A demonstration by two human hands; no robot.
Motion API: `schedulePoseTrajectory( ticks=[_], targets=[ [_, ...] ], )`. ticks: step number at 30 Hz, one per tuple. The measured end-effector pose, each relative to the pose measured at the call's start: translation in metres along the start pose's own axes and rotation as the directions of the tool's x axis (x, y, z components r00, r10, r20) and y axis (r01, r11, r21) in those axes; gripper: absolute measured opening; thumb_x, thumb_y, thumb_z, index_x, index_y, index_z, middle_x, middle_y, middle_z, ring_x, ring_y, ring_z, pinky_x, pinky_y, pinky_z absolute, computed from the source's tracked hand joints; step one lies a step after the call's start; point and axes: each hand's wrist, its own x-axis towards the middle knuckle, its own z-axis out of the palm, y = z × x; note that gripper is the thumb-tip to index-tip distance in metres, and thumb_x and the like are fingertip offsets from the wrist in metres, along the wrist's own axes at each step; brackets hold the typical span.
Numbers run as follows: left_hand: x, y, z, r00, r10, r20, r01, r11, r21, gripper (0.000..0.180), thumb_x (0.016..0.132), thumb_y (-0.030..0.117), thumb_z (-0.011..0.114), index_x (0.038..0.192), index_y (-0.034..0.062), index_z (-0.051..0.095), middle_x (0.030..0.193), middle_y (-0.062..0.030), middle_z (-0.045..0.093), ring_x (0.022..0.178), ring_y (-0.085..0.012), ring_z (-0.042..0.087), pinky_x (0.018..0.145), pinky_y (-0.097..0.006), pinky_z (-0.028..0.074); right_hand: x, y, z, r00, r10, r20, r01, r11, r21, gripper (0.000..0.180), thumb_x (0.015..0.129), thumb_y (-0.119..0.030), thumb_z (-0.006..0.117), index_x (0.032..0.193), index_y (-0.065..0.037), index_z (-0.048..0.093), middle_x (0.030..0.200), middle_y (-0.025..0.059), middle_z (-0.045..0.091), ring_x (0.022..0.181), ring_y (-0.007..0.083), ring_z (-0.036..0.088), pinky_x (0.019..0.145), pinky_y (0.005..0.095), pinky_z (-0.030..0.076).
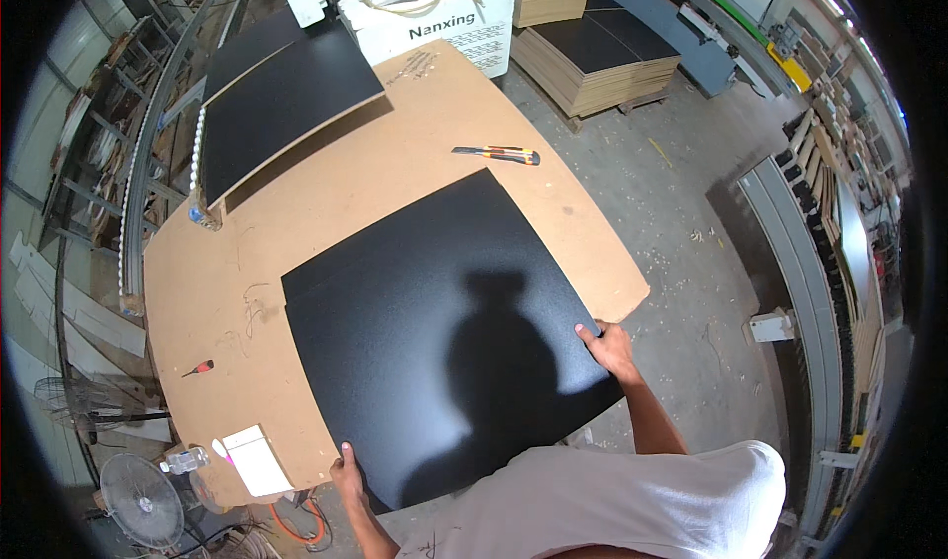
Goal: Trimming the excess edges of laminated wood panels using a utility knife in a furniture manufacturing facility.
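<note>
well, left hand and right hand pinch the black panel, seemingly curled underneath.

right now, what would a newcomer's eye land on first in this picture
The large black panel in the middle stands out most, a person's dark shadow across it, its near left edge in the left grip and its right edge in the right grip. Next comes the orange-and-black utility knife on the brown tabletop, just beyond the panel's far corner.
</note>
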Motion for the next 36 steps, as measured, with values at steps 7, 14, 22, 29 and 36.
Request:
schedulePoseTrajectory(
  ticks=[7,14,22,29,36],
  targets=[
    [-0.014,0.024,0.035,0.994,0.041,0.099,-0.048,0.996,0.070,0.070,0.088,0.051,0.065,0.103,-0.0173,0.061,0.097,-0.0240,0.066,0.092,-0.0277,0.062,0.085,-0.040,0.048,-0.008,0.075,-0.021,0.979,0.184,-0.088,-0.179,0.982,0.059,0.055,0.082,-0.053,0.066,0.083,0.001,0.071,0.079,0.0235,0.069,0.078,0.0355,0.069,0.073,0.0442,0.051],
    [-0.034,0.075,0.086,0.964,0.144,0.221,-0.201,0.945,0.259,0.070,0.085,0.053,0.064,0.106,-0.0141,0.064,0.103,-0.0334,0.065,0.103,-0.0402,0.065,0.088,-0.044,0.048,0.046,0.101,-0.066,0.958,0.246,-0.149,-0.252,0.967,-0.025,0.059,0.081,-0.058,0.064,0.085,0.001,0.072,0.084,0.0229,0.070,0.081,0.0354,0.069,0.076,0.0444,0.052],
    [-0.087,0.084,0.076,0.840,0.376,0.390,-0.539,0.653,0.531,0.048,0.078,0.047,0.071,0.093,0.0017,0.071,0.088,-0.0221,0.068,0.089,-0.0416,0.065,0.079,-0.048,0.050,0.015,0.099,-0.078,0.888,0.219,-0.404,-0.303,0.940,-0.156,0.067,0.081,-0.048,0.070,0.128,-0.003,0.057,0.131,0.0213,0.055,0.122,0.0352,0.053,0.097,0.0466,0.046],
    [-0.113,0.025,0.097,0.865,0.433,0.251,-0.501,0.766,0.404,0.046,0.078,0.041,0.073,0.092,-0.0024,0.065,0.096,-0.0233,0.065,0.089,-0.0405,0.063,0.077,-0.046,0.049,0.013,0.165,0.003,0.833,0.554,0.014,-0.268,0.381,0.885,0.063,0.086,-0.024,0.070,0.130,0.012,0.045,0.145,0.0278,0.039,0.131,0.0365,0.044,0.104,0.0431,0.039],
    [-0.105,0.009,0.113,0.889,0.446,0.101,-0.450,0.813,0.369,0.041,0.078,0.036,0.073,0.091,-0.0018,0.063,0.089,-0.0223,0.065,0.084,-0.0406,0.062,0.074,-0.047,0.049,0.044,0.129,0.006,0.726,0.646,-0.235,-0.328,0.625,0.708,0.091,0.088,-0.022,0.067,0.147,0.014,0.007,0.149,0.0314,0.031,0.139,0.0373,0.034,0.115,0.0368,0.025]
  ],
)
